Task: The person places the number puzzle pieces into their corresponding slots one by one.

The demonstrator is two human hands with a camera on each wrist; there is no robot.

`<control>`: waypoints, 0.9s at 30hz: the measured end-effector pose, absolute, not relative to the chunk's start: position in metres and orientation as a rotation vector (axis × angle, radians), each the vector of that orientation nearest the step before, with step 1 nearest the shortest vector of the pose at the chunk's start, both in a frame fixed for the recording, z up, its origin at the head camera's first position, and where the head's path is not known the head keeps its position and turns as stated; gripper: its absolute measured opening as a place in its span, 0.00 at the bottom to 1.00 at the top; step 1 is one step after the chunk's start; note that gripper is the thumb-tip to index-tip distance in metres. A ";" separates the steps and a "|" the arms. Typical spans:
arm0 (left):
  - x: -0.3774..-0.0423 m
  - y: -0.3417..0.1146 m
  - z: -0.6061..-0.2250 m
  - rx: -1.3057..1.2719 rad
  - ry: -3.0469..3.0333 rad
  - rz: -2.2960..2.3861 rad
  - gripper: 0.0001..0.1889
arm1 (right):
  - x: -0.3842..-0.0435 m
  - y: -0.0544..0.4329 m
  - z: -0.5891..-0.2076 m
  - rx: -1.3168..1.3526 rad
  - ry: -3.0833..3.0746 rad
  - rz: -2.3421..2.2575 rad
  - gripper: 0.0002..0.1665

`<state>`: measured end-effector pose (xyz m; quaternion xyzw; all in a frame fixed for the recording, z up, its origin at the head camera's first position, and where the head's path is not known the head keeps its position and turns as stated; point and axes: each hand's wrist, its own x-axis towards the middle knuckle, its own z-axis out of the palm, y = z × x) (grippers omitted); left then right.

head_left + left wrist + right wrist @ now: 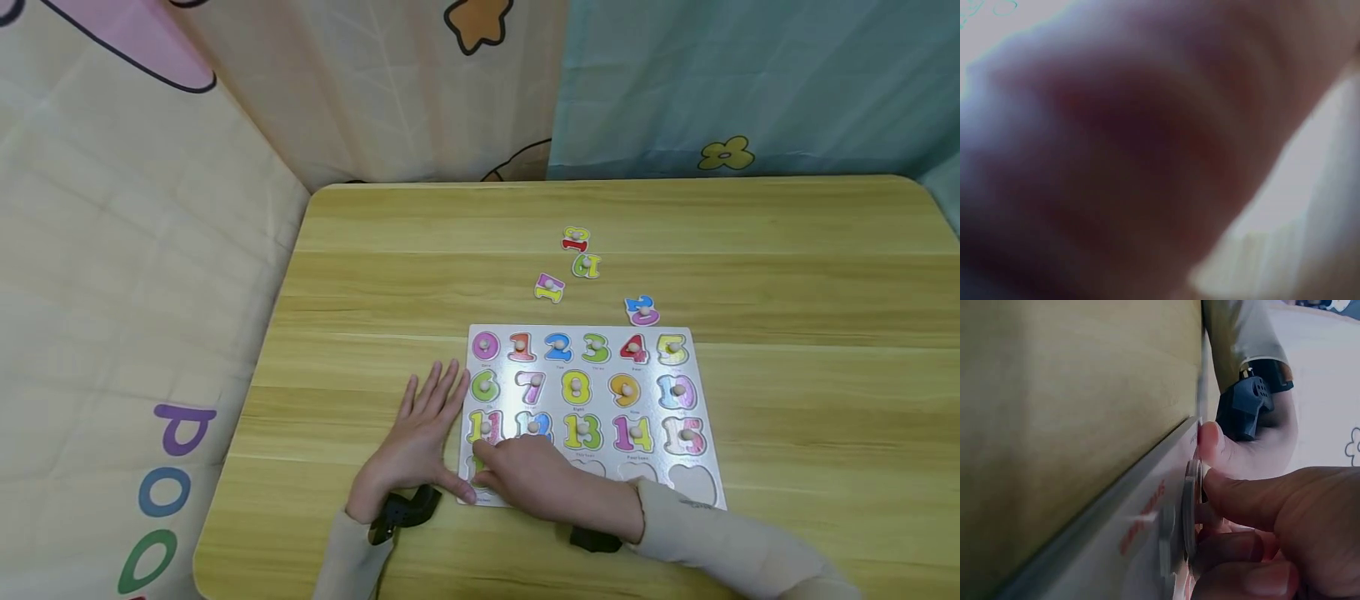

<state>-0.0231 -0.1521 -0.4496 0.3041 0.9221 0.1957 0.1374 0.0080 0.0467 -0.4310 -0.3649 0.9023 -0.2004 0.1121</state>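
Observation:
A white number puzzle board (703,421) lies on the wooden table, with knobbed number pieces in its upper three rows. My right hand (536,475) is over the board's lower left corner. Between its thumb and fingers it pinches the knob of a number piece (1190,509), which stands slightly proud of the board in the right wrist view. In the head view only a green-yellow bit of that piece shows; its number is hidden. Fingers spread, my left hand (420,442) lies along the board's left edge, thumb at the lower left corner. Blurred skin fills most of the left wrist view.
Beyond the board lie loose number pieces: a red-yellow one (576,238), a green-yellow one (586,266), a purple-yellow one (550,287) and a blue-purple 20 (642,311), close to the top edge. Vacant recesses (693,483) show in the bottom row. Printed curtains (450,100) hang behind the table.

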 end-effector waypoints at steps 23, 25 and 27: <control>-0.023 -0.152 -0.452 0.880 2.675 0.576 0.80 | -0.001 0.042 -0.430 -1.147 2.571 -0.499 0.16; -0.023 -0.152 -0.451 0.881 2.676 0.576 0.80 | -0.001 0.042 -0.430 -1.142 2.566 -0.498 0.16; -0.023 -0.152 -0.451 0.882 2.675 0.575 0.80 | -0.001 0.042 -0.429 -1.147 2.568 -0.493 0.16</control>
